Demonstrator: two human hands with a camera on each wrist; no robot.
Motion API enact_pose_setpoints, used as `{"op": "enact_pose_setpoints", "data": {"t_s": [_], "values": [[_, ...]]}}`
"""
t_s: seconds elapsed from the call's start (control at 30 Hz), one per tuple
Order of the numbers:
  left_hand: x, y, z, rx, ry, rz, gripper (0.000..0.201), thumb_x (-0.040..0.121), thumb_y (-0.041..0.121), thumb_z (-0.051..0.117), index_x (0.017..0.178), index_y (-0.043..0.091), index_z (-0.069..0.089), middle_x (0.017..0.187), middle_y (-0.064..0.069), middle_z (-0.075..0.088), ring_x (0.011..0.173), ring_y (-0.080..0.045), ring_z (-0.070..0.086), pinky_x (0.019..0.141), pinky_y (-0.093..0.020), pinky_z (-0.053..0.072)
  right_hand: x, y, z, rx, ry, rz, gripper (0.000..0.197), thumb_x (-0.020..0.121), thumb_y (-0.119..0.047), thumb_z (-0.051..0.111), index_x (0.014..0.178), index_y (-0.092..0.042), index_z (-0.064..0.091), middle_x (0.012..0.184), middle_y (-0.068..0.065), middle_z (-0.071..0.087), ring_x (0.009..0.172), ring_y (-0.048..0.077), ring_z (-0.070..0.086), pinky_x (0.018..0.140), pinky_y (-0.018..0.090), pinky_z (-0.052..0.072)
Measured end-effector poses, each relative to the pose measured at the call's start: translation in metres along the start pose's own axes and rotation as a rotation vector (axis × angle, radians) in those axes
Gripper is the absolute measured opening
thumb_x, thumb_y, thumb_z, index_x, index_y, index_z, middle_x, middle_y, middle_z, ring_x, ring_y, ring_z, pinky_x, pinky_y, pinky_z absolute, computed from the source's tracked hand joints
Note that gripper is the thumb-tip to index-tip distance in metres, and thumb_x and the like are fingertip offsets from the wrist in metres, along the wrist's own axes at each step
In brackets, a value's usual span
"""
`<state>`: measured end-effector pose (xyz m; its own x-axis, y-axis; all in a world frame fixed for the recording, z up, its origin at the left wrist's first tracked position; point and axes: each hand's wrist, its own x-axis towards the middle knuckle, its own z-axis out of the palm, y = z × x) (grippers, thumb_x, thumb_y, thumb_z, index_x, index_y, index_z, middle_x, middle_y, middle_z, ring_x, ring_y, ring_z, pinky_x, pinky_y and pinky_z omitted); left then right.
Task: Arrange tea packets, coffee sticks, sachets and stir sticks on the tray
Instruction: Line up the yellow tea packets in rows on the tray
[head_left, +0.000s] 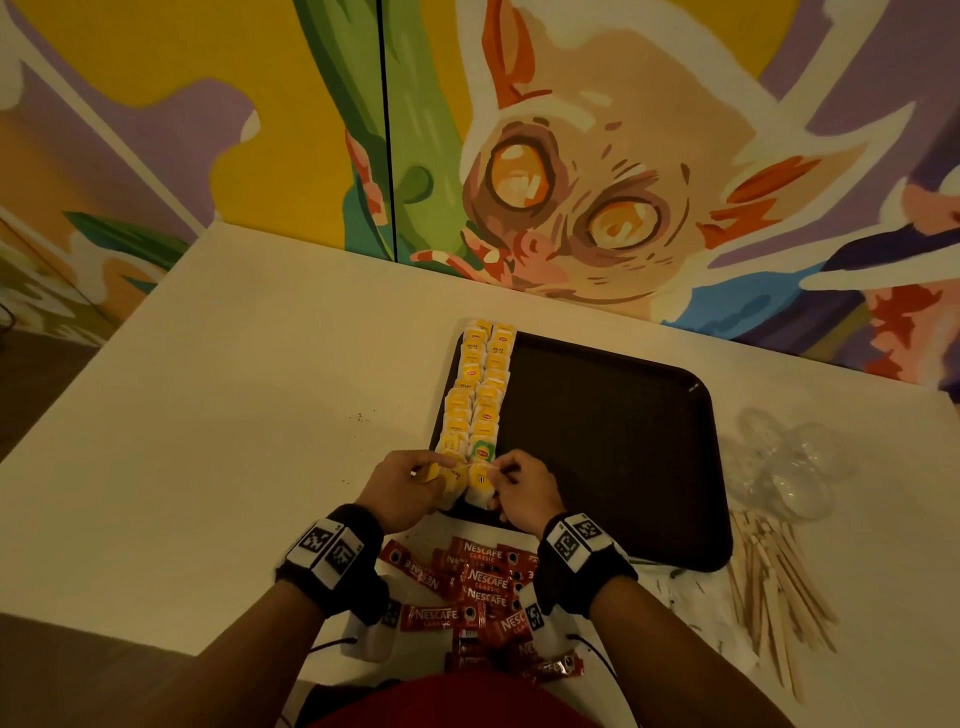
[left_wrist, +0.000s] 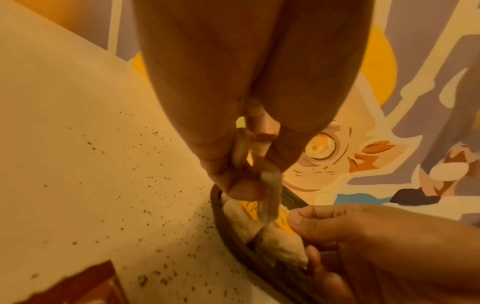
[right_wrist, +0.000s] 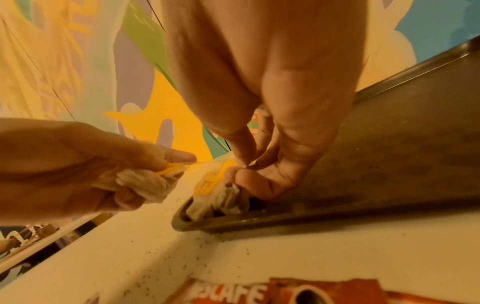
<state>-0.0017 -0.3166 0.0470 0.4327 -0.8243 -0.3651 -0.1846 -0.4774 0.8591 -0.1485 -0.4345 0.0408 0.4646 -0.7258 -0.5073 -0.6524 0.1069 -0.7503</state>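
A dark brown tray (head_left: 613, 447) lies on the white table. Two columns of yellow tea packets (head_left: 480, 395) run along its left edge. My left hand (head_left: 439, 473) grips a small bunch of tea packets (right_wrist: 145, 183) just off the tray's near left corner. My right hand (head_left: 494, 480) pinches the tea packet (right_wrist: 215, 185) lying at the near end of the right column, inside the tray corner (right_wrist: 187, 222). In the left wrist view the held packets (left_wrist: 267, 189) hang from my left hand's fingertips above the packets on the tray (left_wrist: 278, 242). Red coffee sticks (head_left: 478, 587) lie heaped under my wrists.
Wooden stir sticks (head_left: 774, 577) lie in a loose pile right of the tray. Clear plastic pieces (head_left: 789, 467) sit beyond them. A painted wall (head_left: 571, 156) stands behind the table. Dark specks (left_wrist: 161, 185) dot the table left of the tray.
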Motion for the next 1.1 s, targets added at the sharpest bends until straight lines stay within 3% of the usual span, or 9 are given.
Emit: {"op": "enact_pose_setpoints", "data": {"t_s": [0.1,0.23,0.37,0.43,0.5,0.63,0.8,0.97,1.1], "values": [[0.003,-0.002,0.002,0.08,0.023,-0.004,0.029,0.084,0.009,0.071,0.111,0.02,0.07,0.1,-0.004,0.066,0.092,-0.021,0.065,0.078,-0.031,0.056,0.001,0.001,0.001,-0.003,0.013,0.006,0.009,0.097,-0.019,0.059,0.102,-0.012,0.06,0.09,0.011,0.069,0.058,0.011,0.063,0.05,0.023,0.054],[0.007,-0.008,0.003,0.162,0.078,-0.04,0.006,0.082,0.015,0.075,0.088,0.015,0.075,0.087,-0.003,0.072,0.079,-0.023,0.068,0.068,-0.036,0.058,-0.002,0.002,0.0,-0.062,-0.019,-0.032,0.012,0.092,-0.021,0.066,0.099,-0.015,0.057,0.089,0.005,0.066,0.066,0.017,0.066,0.052,0.022,0.054],[0.008,-0.005,0.007,0.19,0.118,-0.011,0.011,0.078,0.025,0.081,0.084,0.016,0.076,0.085,0.001,0.073,0.081,-0.014,0.065,0.065,-0.016,0.044,-0.001,0.005,-0.001,-0.211,-0.015,-0.067,0.021,0.083,-0.019,0.076,0.097,-0.02,0.06,0.085,-0.001,0.067,0.085,0.017,0.066,0.063,0.021,0.051],[0.009,-0.002,0.008,0.198,0.126,-0.001,0.013,0.077,0.025,0.082,0.086,0.017,0.078,0.088,0.003,0.072,0.08,-0.009,0.062,0.061,-0.004,0.038,0.002,0.007,0.0,-0.222,-0.006,-0.058,0.023,0.081,-0.018,0.079,0.095,-0.021,0.06,0.08,-0.004,0.063,0.08,0.013,0.062,0.06,0.016,0.045],[0.011,-0.001,0.009,0.202,0.119,-0.011,0.016,0.075,0.023,0.083,0.088,0.017,0.079,0.091,0.002,0.072,0.082,-0.008,0.061,0.06,0.0,0.037,0.005,0.009,0.006,-0.184,-0.008,-0.022,0.025,0.079,-0.016,0.08,0.09,-0.022,0.058,0.081,0.001,0.064,0.074,0.015,0.064,0.054,0.018,0.048],[0.015,-0.001,0.009,0.242,0.121,0.004,0.02,0.072,0.024,0.085,0.089,0.016,0.079,0.094,-0.003,0.075,0.084,-0.012,0.065,0.07,-0.014,0.045,0.014,0.014,0.018,-0.163,0.044,-0.013,0.029,0.073,-0.017,0.08,0.081,-0.031,0.057,0.095,0.011,0.066,0.087,0.03,0.068,0.059,0.033,0.06],[0.018,-0.003,0.01,0.282,0.192,0.017,0.023,0.069,0.021,0.087,0.088,0.012,0.078,0.091,-0.005,0.074,0.083,-0.019,0.065,0.069,-0.019,0.041,0.022,0.018,0.024,-0.132,0.086,-0.051,0.029,0.07,-0.02,0.08,0.078,-0.033,0.055,0.083,0.003,0.068,0.092,0.033,0.064,0.073,0.044,0.059],[0.021,-0.004,0.012,0.297,0.235,0.051,0.026,0.069,0.016,0.087,0.09,0.007,0.075,0.096,-0.01,0.071,0.086,-0.025,0.064,0.072,-0.023,0.041,0.014,0.012,0.022,-0.136,0.112,-0.117,0.029,0.077,-0.02,0.077,0.079,-0.036,0.053,0.081,-0.005,0.067,0.096,0.027,0.062,0.08,0.042,0.057],[0.019,-0.009,0.013,0.253,0.255,0.023,0.03,0.071,0.024,0.086,0.094,0.013,0.071,0.097,-0.004,0.069,0.088,-0.019,0.062,0.072,-0.021,0.04,0.007,0.01,0.015,-0.1,0.099,-0.153,0.027,0.078,-0.014,0.078,0.095,-0.021,0.058,0.078,-0.008,0.065,0.08,0.014,0.065,0.065,0.02,0.054]]}}
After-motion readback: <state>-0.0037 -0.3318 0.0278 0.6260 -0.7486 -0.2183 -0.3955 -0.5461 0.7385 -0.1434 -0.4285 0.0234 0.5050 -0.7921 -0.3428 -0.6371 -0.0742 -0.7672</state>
